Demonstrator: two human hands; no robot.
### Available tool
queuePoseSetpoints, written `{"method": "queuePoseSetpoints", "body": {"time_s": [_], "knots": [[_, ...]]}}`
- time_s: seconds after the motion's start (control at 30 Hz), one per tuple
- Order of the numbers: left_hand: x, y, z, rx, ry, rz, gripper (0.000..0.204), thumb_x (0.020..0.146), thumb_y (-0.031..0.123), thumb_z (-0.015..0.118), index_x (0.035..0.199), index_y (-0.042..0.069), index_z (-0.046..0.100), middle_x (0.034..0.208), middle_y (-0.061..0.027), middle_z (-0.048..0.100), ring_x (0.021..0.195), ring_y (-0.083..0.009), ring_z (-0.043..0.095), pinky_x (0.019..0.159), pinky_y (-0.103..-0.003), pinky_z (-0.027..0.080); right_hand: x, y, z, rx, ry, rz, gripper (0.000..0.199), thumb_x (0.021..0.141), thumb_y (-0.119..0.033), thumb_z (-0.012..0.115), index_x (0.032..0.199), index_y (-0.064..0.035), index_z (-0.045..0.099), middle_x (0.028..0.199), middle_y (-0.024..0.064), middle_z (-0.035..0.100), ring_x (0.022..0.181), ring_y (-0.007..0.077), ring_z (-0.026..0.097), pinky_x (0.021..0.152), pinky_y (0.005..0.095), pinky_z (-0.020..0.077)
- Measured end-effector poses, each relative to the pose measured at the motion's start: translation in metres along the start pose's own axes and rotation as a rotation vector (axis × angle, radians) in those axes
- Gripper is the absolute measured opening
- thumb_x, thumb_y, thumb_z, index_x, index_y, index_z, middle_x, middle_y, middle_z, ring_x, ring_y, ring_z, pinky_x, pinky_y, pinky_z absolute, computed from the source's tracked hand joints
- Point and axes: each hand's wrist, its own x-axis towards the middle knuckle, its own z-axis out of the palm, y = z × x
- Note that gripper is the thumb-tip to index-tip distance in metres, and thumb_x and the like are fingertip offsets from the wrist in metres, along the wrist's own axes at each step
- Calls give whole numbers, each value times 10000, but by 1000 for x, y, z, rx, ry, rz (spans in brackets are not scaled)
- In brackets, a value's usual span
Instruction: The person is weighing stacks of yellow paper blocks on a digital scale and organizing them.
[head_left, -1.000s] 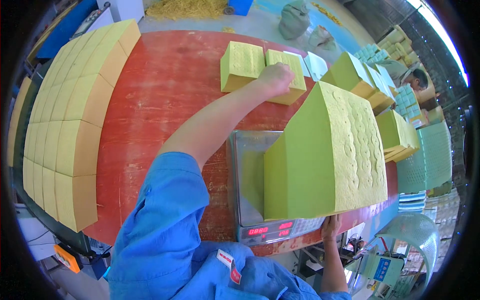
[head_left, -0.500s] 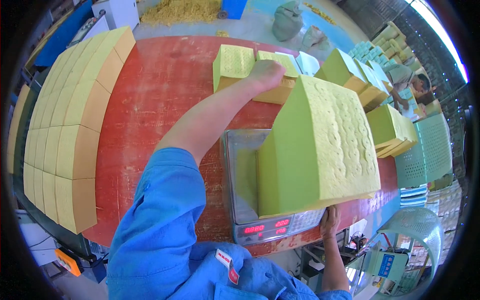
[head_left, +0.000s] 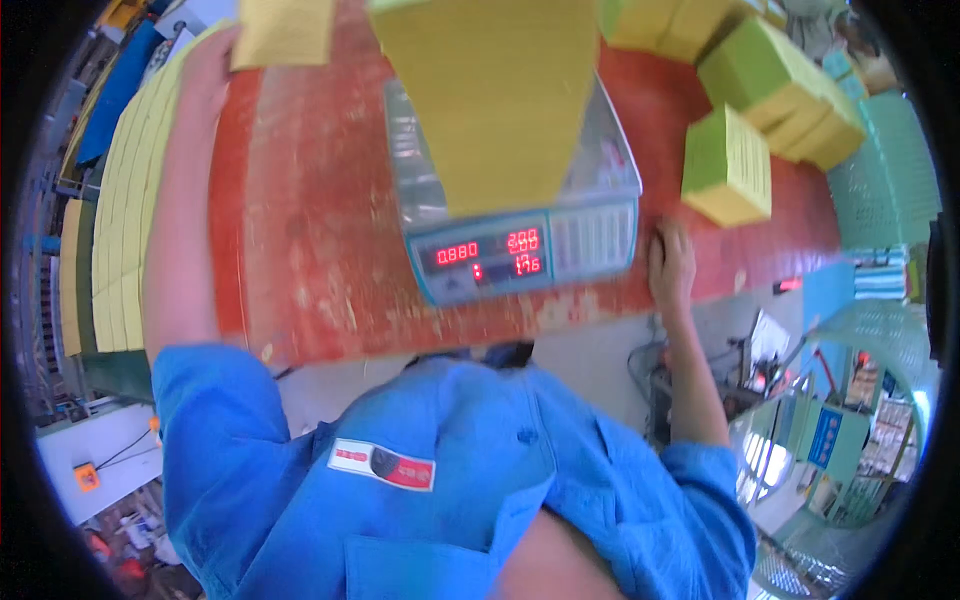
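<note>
Yellow and bulky, one large block (head_left: 490, 120) stands on the metal pan (head_left: 413, 160) of our one scale (head_left: 592, 240), near the front edge of the red bench (head_left: 320, 240); its top runs out of view. The pan holds that single block. Our left hand (head_left: 212, 60) is over the bench's left edge, just beside one smaller yellow block (head_left: 285, 30); blur hides the fingers, so we cannot tell whether it grips. Our right hand (head_left: 672, 262) lies loose on the bench by the scale's right side, fingers slightly bent, around nothing we can see. Toward the right edge we count one lone block (head_left: 727, 165) and, beyond it, a cluster of blocks (head_left: 785, 90) too blurred to number. One green perforated basket (head_left: 885, 180) stands at that edge, its inside hidden from us. Along the left edge runs a row of yellow stacks (head_left: 125, 215).
</note>
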Motion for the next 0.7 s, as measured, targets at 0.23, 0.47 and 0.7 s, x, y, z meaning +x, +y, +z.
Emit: {"method": "queuePoseSetpoints", "body": {"time_s": [0.23, 0.47, 0.7], "knots": [[-316, -9, 10, 1012, 194, -38, 236, 946, 238, 587, 972, 9, 636, 801, -19, 571, 766, -100, 519, 689, -273, 445, -22, -41, -38, 434, 83, 77, 201, 892, 40, 541, 1070, -3, 624, 1077, 146, 653, 976, 229, 641, 830, 330, 515], [-500, -53, 88, 1121, -11, 356, 144, 802, 13, 662, 937, 27, 615, 1037, -133, 663, 988, -308, 635, 870, -406, 497, -73, -193, 2, 1557, -1260, 803, 409, 1011, -267, 483, 1278, 41, 516, 1063, 163, 649, 936, 230, 654, 787, 351, 543], [-528, -72, 101, 1109, -48, 424, 315, 771, 73, 709, 1064, 15, 608, 1094, -137, 653, 1028, -309, 627, 986, -416, 459, -75, -269, 53, 1444, -1356, 819, 350, 985, -238, 521, 1193, 42, 542, 1061, 160, 640, 902, 229, 653, 744, 374, 559]]}}
